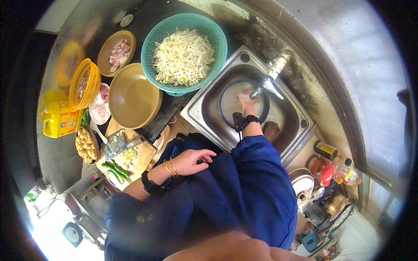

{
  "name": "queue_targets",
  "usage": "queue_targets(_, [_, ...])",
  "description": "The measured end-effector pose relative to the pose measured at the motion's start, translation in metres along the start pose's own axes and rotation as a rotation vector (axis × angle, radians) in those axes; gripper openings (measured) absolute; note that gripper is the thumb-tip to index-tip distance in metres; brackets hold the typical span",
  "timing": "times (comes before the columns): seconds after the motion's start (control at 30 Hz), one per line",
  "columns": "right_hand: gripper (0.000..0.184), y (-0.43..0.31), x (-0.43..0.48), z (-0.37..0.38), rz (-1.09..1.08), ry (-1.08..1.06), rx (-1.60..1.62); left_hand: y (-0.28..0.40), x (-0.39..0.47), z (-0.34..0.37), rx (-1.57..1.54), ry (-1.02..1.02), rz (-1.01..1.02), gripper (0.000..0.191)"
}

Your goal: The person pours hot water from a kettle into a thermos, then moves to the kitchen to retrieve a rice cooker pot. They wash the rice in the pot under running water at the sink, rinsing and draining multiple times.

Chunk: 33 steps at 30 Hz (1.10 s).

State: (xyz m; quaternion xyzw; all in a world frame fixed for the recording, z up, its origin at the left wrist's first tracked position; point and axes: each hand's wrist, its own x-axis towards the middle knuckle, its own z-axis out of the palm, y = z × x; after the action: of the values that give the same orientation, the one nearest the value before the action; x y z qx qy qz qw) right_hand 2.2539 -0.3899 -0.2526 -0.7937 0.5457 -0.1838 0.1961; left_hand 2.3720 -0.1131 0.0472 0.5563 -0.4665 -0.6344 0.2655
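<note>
My right hand (pixel 247 98) is under the tap (pixel 258 92), inside a round, dark-rimmed vessel (pixel 225 112) in the stainless steel sink (pixel 209 94). Water and the tap blur its fingers, so any grip there cannot be told. A black strap and a small black device sit at that wrist. My left hand (pixel 192 162) hovers before my blue garment (pixel 209 192), fingers loosely bent and holding nothing. Left of it, a cleaver (pixel 114 146) lies on a wooden cutting board (pixel 147 150) beside chopped garlic (pixel 127 158) and green chili peppers (pixel 117 172).
A green colander (pixel 146 62) of bean sprouts (pixel 184 57) stands left of the sink. Nearby are a brown bowl (pixel 134 94), a bowl of raw meat (pixel 120 53), an orange basket (pixel 94 76) and a yellow oil jug (pixel 62 120). Bottles and jars (pixel 321 169) stand right of the sink.
</note>
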Motion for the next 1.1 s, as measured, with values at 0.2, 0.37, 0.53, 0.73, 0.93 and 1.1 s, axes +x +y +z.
queue_targets(0.2, [0.052, -0.065, -0.021, -0.003, -0.172, -0.488, -0.335, 0.002, -0.001, -0.003, -0.002, 0.003, -0.002, 0.042])
queue_targets(0.37, [0.05, -0.048, -0.065, -0.053, -0.283, -0.72, -0.436, 0.005, -0.001, -0.006, 0.002, 0.002, 0.007, 0.042])
queue_targets(0.53, [0.038, -0.009, -0.048, -0.018, 0.205, -0.546, 0.049, 0.003, -0.002, -0.006, 0.009, -0.007, -0.003, 0.042])
queue_targets(0.73, [0.037, -0.014, -0.008, -0.012, 0.101, -0.555, 0.22, 0.001, -0.003, -0.004, 0.011, -0.002, 0.01, 0.042])
queue_targets(0.93, [0.034, -0.008, 0.012, -0.067, 0.157, -0.504, 0.017, 0.001, -0.005, -0.006, 0.019, 0.018, 0.031, 0.041])
queue_targets(1.1, [0.042, 0.048, -0.023, -0.028, 0.081, -0.16, -0.069, 0.0, -0.007, -0.006, 0.014, 0.034, 0.024, 0.041])
